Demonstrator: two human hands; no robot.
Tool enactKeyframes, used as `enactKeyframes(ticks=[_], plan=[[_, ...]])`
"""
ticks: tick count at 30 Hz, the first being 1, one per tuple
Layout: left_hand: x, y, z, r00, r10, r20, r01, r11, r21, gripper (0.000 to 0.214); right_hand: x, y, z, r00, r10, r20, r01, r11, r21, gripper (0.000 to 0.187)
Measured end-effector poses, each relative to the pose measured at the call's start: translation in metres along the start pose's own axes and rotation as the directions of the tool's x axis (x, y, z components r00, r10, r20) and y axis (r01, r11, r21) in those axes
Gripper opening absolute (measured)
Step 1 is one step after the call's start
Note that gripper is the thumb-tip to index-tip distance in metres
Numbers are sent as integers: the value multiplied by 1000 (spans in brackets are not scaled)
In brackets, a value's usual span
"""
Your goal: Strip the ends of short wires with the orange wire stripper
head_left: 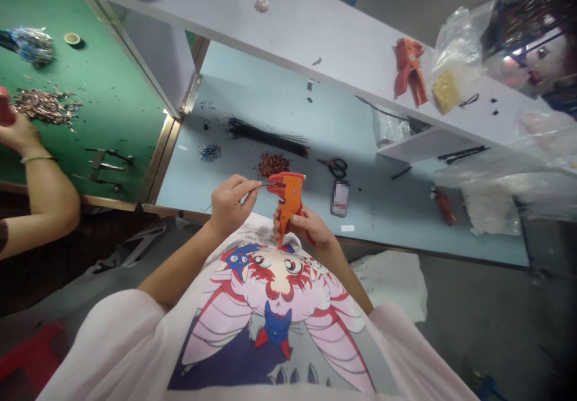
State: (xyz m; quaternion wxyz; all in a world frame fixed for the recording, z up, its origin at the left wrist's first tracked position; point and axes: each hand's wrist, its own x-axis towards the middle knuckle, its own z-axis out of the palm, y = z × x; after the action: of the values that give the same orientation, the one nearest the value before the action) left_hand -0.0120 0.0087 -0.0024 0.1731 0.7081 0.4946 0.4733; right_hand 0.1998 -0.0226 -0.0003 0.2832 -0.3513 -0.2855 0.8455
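Closed around the handles of an orange and red wire stripper (291, 199) is my right hand (309, 225), near the table's front edge. My left hand (232, 202) pinches a thin dark wire (255, 189), its end at the stripper's red jaws. Just beyond the jaws lies a pile of small copper-coloured pieces (273, 164). A long bundle of black wires (265, 136) rests behind that pile. To its left is a small heap of bluish, silvery bits (210, 152). A pair of black-handled scissors (336, 167) lies right of the copper pile.
A phone (341, 198) lies right of the stripper. Overhead, a white shelf (288, 22) carries another red stripper (409, 71) and plastic bags (462, 43). At left, another person's arm (42, 178) reaches over a green table (103, 88) with piled metal pieces (47, 106).
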Motion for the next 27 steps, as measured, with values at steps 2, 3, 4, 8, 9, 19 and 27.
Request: enactKeyframes(ticks=[2, 3, 4, 8, 9, 19, 27], plan=[[0, 1, 1, 1000, -5, 8, 4, 1000, 18, 12, -2, -1, 2, 1000, -9, -9, 9, 1000, -18, 41], [0, 1, 1, 1000, -8, 15, 8, 1000, 25, 12, -2, -2, 3, 1000, -13, -15, 13, 1000, -28, 41], [0, 1, 2, 1000, -12, 21, 11, 999, 30, 12, -3, -2, 4, 1000, -14, -21, 13, 999, -38, 42], [-2, 1, 1, 999, -20, 29, 18, 999, 41, 13, -3, -4, 7, 999, -3, -40, -1, 995, -98, 43], [-2, 1, 1, 999, -21, 29, 19, 999, 42, 13, -3, -4, 7, 999, -4, -39, 0, 994, -113, 42], [-2, 5, -1, 1000, 14, 16, -15, 998, 54, 12, -4, -6, 10, 1000, -25, -12, 22, 987, -162, 38], [-1, 5, -2, 999, 5, 49, -8, 997, 74, 12, -2, 0, 9, 999, -32, -30, 25, 981, -194, 32]])
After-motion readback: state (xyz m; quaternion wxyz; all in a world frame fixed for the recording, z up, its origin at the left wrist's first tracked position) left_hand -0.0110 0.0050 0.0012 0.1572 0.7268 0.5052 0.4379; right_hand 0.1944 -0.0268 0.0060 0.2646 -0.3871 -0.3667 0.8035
